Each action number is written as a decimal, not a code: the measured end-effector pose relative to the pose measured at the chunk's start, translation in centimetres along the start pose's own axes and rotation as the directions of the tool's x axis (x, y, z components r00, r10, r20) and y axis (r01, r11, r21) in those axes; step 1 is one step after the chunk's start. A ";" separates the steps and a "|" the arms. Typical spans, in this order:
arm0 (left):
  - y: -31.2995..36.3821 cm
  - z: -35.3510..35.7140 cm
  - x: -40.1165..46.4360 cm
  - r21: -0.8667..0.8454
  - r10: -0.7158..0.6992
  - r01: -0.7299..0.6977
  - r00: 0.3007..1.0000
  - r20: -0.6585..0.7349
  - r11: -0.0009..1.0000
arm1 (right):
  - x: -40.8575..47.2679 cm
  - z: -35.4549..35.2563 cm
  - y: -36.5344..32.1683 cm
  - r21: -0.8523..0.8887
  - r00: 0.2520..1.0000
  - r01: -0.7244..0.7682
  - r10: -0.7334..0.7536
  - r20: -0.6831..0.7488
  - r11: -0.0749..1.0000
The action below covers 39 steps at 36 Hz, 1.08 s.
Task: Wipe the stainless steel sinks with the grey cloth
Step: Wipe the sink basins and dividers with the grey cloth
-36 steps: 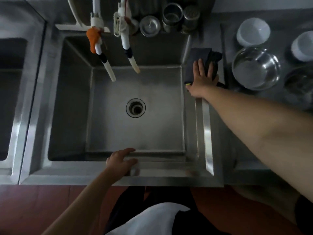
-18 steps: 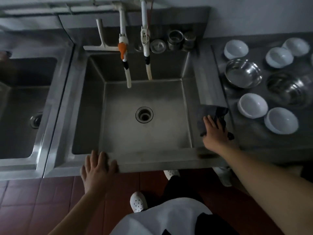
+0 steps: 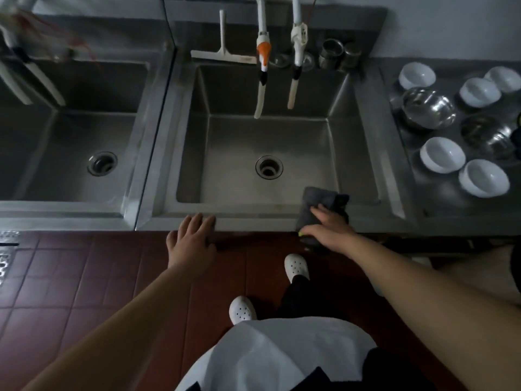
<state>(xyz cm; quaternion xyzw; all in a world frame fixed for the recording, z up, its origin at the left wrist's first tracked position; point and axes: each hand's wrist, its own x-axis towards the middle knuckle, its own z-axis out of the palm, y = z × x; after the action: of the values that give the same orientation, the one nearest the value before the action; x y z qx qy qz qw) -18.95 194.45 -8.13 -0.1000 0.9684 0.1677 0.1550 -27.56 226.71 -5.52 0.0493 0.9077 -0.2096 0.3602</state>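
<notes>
Grey folded cloth [image 3: 315, 213] lies under the flat right hand [image 3: 328, 231] on the steel sink's front rim [image 3: 253, 218]; press evenly. Left hand [image 3: 191, 238] rests there, grip relaxed, holding nothing.

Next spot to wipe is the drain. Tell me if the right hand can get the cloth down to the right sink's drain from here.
Probably yes. The right hand presses the grey cloth on the front rim, and the basin floor to the drain lies bare.

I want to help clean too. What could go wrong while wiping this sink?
The grey cloth hangs over the sink's front rim under the right hand; it might slip to the floor. Wiping toward the right could bump the white bowls nearby.
</notes>
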 end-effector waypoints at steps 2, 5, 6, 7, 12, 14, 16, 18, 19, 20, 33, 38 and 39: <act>0.1 -0.1 0.3 -0.047 -0.013 0.013 1.000 -0.002 0.999 | 0.3 1.6 -3.5 -0.088 0.996 0.084 -0.081 0.040 0.993; -0.1 0.6 0.2 -0.107 -0.003 0.001 1.000 -0.016 0.994 | 0.9 4.1 -8.4 -0.134 0.974 0.212 -0.198 0.108 0.968; -0.3 0.9 0.0 -0.118 0.009 -0.012 1.000 -0.029 0.993 | 1.0 4.9 -9.8 -0.149 0.965 0.246 -0.226 0.135 0.958; -0.6 1.1 -0.2 -0.130 0.019 -0.024 0.999 -0.040 0.991 | 1.2 5.6 -11.1 -0.161 0.955 0.274 -0.249 0.159 0.948; -0.8 0.9 -0.6 -0.180 -0.043 0.027 0.996 -0.082 0.983 | 2.0 7.4 -15.0 -0.262 0.921 0.386 -0.354 0.162 0.884; -0.4 0.5 -0.4 -0.180 -0.078 0.058 0.991 -0.110 0.982 | 2.2 7.1 -14.6 -0.272 0.905 0.425 -0.398 0.152 0.863; 0.2 0.3 -0.3 -0.168 -0.115 0.089 0.981 -0.153 0.982 | 2.4 6.4 -13.2 -0.254 0.885 0.466 -0.442 0.147 0.847; 1.2 0.2 -0.2 -0.210 -0.186 0.146 0.965 -0.184 0.967 | 2.4 5.2 -11.0 -0.240 0.871 0.491 -0.471 0.139 0.837; 1.8 0.3 -0.2 -0.240 -0.222 0.174 0.956 -0.190 0.955 | 2.4 4.4 -9.6 -0.230 0.871 0.491 -0.473 0.133 0.840; 2.5 0.4 -0.2 -0.268 -0.252 0.196 0.948 -0.193 0.943 | 2.2 3.5 -8.2 -0.219 0.874 0.485 -0.470 0.121 0.847; 7.4 3.2 -0.1 -0.358 -0.593 0.523 0.796 -0.120 0.774 | 3.6 -5.6 5.2 -0.343 0.839 0.544 -0.506 0.201 0.766; 7.5 2.3 0.3 -0.351 -0.616 0.560 0.785 -0.065 0.750 | 5.7 -2.9 1.9 -0.393 0.704 0.710 -0.606 0.371 0.584; 7.4 2.0 0.3 -0.352 -0.617 0.565 0.785 -0.049 0.747 | 6.2 -2.3 0.7 -0.381 0.669 0.743 -0.628 0.397 0.550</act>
<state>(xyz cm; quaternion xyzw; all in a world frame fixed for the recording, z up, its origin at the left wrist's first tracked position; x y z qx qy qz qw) -20.49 201.95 -7.83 -0.4391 0.8554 0.2548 0.1025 -33.44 227.93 -8.45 -0.4314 0.8297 -0.0878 0.3432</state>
